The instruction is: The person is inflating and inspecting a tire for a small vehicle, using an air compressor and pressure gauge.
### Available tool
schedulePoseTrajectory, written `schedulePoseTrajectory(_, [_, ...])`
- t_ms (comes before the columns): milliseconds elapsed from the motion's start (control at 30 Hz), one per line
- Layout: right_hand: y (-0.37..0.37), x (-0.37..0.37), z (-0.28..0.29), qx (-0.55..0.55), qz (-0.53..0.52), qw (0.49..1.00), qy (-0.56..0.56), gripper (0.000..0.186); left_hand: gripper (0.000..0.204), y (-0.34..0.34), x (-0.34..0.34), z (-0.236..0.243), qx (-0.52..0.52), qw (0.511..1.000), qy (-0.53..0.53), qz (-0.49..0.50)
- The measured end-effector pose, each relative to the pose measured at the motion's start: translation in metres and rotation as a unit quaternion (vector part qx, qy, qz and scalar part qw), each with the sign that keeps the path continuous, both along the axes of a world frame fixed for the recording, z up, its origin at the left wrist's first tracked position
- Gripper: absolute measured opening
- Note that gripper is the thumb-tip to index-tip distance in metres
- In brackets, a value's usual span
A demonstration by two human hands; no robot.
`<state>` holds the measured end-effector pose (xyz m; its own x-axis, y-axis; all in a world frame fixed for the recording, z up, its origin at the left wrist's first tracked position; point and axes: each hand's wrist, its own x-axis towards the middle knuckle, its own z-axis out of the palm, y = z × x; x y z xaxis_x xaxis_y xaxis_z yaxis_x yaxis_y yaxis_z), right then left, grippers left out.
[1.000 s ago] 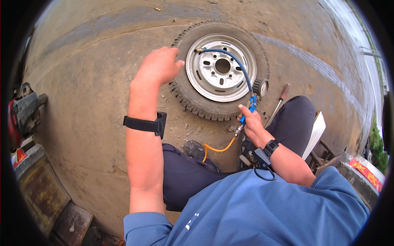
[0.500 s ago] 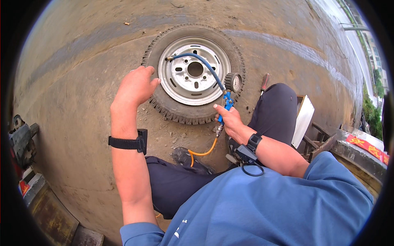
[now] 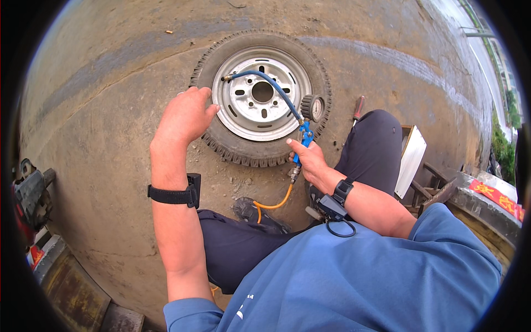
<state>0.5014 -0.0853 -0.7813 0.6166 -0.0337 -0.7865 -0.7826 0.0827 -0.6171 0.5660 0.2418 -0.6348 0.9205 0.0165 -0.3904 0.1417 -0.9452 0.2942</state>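
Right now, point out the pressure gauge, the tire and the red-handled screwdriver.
Pressure gauge (image 3: pixel 317 108): head view, on its round dial.
Tire (image 3: pixel 260 149): head view, on the rubber sidewall below the rim.
Red-handled screwdriver (image 3: pixel 359 107): head view, on the handle.

Left grip (image 3: pixel 187 115): fingertips curl out of sight; contact with the black treaded rubber tyre (image 3: pixel 260 151) can't be told. Right grip (image 3: pixel 311 161): covers part of the blue metal inflator handle (image 3: pixel 306 137). Round pale-faced gauge with black ribbed rim (image 3: pixel 314 108): markings too small to read. Blue rubber hose (image 3: pixel 272 81): join at its brass tip (image 3: pixel 226 78) too small to make out. Red-handled screwdriver (image 3: pixel 359 106): shaft mostly behind dark-trousered knee (image 3: pixel 381 131). Orange hose (image 3: pixel 279 205): lost from view beside dark shoe (image 3: pixel 243 209). Dark grey machine (image 3: pixel 32 192): cut off at left rim, kind unclear.
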Motion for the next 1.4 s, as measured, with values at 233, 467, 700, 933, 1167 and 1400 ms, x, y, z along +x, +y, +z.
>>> schedulePoseTrajectory(233, [0.002, 0.001, -0.003, 0.002, 0.012, 1.000, -0.010, 0.035, 0.040, 0.004, 0.002, -0.001, -0.005, 1.000, -0.005, -0.001])
schedulePoseTrajectory(467, [0.003, 0.002, 0.000, -0.001, 0.020, 1.000, -0.013, 0.034, 0.038, 0.012, -0.001, 0.001, -0.008, 0.999, -0.042, 0.019])
schedulePoseTrajectory(700, [0.004, 0.001, -0.003, 0.002, 0.022, 1.000, -0.021, 0.034, 0.039, 0.016, 0.001, 0.005, 0.001, 0.999, -0.031, 0.026])
schedulePoseTrajectory(933, [0.005, 0.001, -0.003, 0.009, 0.023, 1.000, -0.017, 0.030, 0.039, 0.019, 0.001, 0.006, -0.003, 0.999, -0.044, 0.022])
schedulePoseTrajectory(1167, [0.007, 0.001, -0.002, 0.001, 0.044, 0.999, -0.009, 0.027, 0.042, 0.026, -0.002, 0.008, 0.000, 0.999, -0.028, 0.041])
schedulePoseTrajectory(1400, [0.005, -0.002, -0.007, 0.007, 0.043, 0.999, -0.012, 0.026, 0.042, 0.035, -0.005, 0.020, 0.000, 0.997, -0.036, 0.069])
